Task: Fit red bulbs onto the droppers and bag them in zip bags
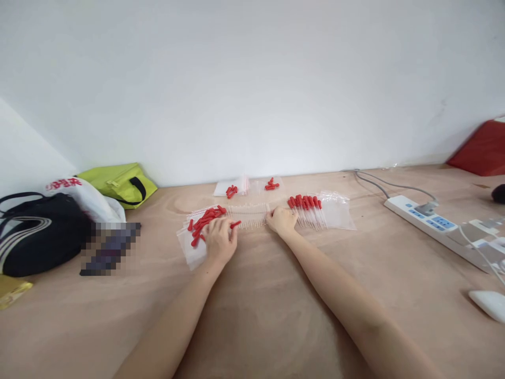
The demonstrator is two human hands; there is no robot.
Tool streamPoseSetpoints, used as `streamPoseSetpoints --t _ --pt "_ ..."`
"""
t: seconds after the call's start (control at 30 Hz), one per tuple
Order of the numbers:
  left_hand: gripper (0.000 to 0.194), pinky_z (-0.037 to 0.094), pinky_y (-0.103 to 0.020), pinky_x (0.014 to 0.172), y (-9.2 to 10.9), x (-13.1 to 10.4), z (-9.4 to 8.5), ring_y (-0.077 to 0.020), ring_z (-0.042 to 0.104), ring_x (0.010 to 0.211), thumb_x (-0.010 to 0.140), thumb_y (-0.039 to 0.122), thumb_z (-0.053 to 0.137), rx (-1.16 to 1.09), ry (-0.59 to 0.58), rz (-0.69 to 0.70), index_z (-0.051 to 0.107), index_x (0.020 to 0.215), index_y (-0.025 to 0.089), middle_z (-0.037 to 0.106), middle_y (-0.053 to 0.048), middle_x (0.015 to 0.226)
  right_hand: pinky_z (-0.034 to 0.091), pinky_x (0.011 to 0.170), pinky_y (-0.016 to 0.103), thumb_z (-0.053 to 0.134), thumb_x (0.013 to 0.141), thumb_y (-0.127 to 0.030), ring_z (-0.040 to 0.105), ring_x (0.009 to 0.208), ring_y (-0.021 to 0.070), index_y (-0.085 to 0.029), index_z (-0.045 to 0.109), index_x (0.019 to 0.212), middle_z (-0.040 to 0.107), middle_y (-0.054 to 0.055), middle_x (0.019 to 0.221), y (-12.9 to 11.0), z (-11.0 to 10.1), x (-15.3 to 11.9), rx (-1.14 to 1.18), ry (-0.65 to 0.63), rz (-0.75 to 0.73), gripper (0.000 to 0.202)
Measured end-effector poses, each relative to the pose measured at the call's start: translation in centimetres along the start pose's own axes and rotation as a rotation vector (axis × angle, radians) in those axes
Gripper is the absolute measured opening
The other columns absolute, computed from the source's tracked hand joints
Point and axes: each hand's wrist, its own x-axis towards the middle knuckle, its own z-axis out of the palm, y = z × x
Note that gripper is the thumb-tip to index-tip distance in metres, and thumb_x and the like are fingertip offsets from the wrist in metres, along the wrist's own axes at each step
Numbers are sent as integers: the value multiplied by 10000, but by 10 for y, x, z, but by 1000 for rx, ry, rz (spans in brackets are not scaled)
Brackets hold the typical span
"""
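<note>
Between thumb and fingers of my left hand is a red rubber dropper bulb, pointing right. Under and beyond that hand, a pile of red bulbs lies on clear plastic bags. A row of thin clear dropper tubes stretches between my hands. My right hand has its fingers closed together at the row's right end; what they grip is hidden. Just right of it, several droppers with red bulbs on top lie side by side on more clear bags.
Two small groups of red bulbs lie on bags near the wall. On the left are a dark bag, a white plastic bag, a green bag and a blurred-out object. A power strip with cords lies right.
</note>
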Motion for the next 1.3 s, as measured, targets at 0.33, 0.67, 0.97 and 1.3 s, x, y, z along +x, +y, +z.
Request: streamPoseSetpoints --t 0.33,0.67,0.97,1.3 --pt "198 388 -347 770 32 -22 -1 -198 541 867 861 235 402 -289 -322 254 564 968 196 598 -51 907 322 766 335 351 852 -256 557 834 211 -127 543 910 628 104 867 37 -12 -22 156 147 -344 238" --pt "191 341 -359 798 36 -17 -7 -178 556 797 866 313 446 -311 -319 324 606 836 210 661 -6 814 309 726 294 368 883 -209 544 752 144 -194 562 1035 616 53 822 92 -25 -68 180 121 -900 247" --pt "216 312 -376 880 35 -17 -6 -167 555 803 887 278 399 -386 -309 369 598 861 198 663 -15 831 257 764 308 390 879 -217 541 827 146 -213 597 1010 639 49 919 82 -23 -69 224 47 -930 246" --pt "245 277 -391 916 37 -17 -10 -159 563 800 891 252 353 -363 -408 426 591 850 208 652 -17 817 226 731 305 431 841 -152 524 757 120 -253 629 985 629 25 852 83 -24 -64 120 96 -973 265"
